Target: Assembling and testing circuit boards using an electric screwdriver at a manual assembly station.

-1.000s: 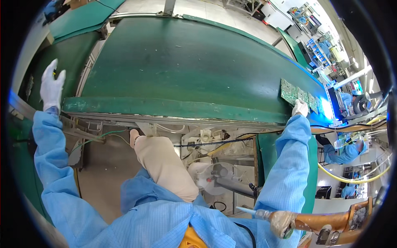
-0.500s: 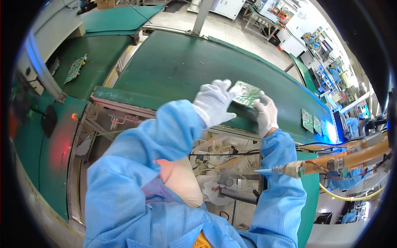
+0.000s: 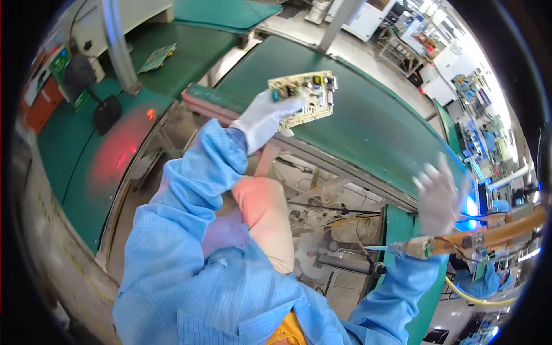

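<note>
Green belt (image 3: 368, 126) is filling the middle of the view, front rail running between it and the person. Blue coat (image 3: 230, 282) is taking up the lower part, sleeves reaching forward on both sides. Green bench (image 3: 63, 167) is sitting off to the left, red light glowing on its right side. Side belt (image 3: 198, 52) is running behind the bench, beyond the main belt's left end. Orange pipe (image 3: 489, 236) is coming in from the right, crossing in front of the right arm.

Right hand (image 3: 438, 198), white glove, is hanging near the belt's right part, motion-blurred, fingers spread, gripping nothing I'm seeing. Whether it's touching the belt, can't tell. Left hand (image 3: 259, 121), also gloved, is grasping the board (image 3: 321, 103) by its left side, fingers lying over the component face, thumb showing under the bottom edge. Board is hanging over the belt's front part, component side facing the camera. Second board (image 3: 158, 57) is lying on the side belt, well apart from both hands.

Step in hand, my read: left is handling the board solo, right is running free. Next move is calling for a firm hold near the rim, since fingers are sitting close to the tall parts (image 3: 317, 80).
</note>
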Demonstrator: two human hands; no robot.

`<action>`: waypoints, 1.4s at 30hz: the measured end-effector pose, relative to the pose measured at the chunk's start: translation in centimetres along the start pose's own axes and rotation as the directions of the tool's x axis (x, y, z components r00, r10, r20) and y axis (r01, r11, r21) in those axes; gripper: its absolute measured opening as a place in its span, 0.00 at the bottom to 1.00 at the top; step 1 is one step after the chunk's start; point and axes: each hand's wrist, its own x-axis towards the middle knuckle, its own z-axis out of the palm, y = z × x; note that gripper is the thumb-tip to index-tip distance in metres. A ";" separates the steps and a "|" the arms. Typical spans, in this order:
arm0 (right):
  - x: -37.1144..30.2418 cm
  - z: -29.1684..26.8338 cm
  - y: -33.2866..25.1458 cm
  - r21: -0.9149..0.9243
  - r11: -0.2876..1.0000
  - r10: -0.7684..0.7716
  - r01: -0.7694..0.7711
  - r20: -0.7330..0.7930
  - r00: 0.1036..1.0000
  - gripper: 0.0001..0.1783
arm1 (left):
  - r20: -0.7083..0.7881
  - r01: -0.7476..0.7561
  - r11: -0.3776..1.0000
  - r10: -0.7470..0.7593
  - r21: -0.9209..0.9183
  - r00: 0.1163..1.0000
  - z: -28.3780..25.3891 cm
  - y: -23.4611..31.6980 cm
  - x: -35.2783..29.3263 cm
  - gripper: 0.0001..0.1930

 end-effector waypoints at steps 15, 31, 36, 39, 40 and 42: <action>-8.4 9.2 2.2 -0.359 0.841 -0.374 0.405 0.156 0.914 0.43 | -0.305 -0.077 0.933 -0.037 -0.352 0.952 -14.5 4.8 -17.2 0.24; -4.9 12.6 4.7 -0.430 0.845 -0.440 0.317 -0.226 0.869 0.29 | -0.625 -0.357 0.842 0.031 -0.404 0.780 -23.3 5.6 -24.8 0.17; -4.8 12.1 4.4 -0.356 0.897 -0.371 0.262 -0.284 0.884 0.30 | -0.622 -0.343 0.871 0.057 -0.351 0.781 -22.7 6.2 -24.1 0.17; -4.7 14.0 4.6 -0.406 0.867 -0.417 0.288 -0.278 0.865 0.31 | -0.700 -0.435 0.816 0.053 -0.381 0.712 -23.3 6.8 -23.5 0.16; -4.8 14.8 4.6 -0.401 0.868 -0.419 0.291 -0.279 0.864 0.31 | -0.721 -0.462 0.793 0.042 -0.397 0.692 -23.9 6.9 -23.3 0.14; -4.8 15.6 4.5 -0.390 0.871 -0.423 0.300 -0.282 0.861 0.32 | -0.732 -0.487 0.782 0.059 -0.389 0.679 -24.8 7.1 -23.2 0.14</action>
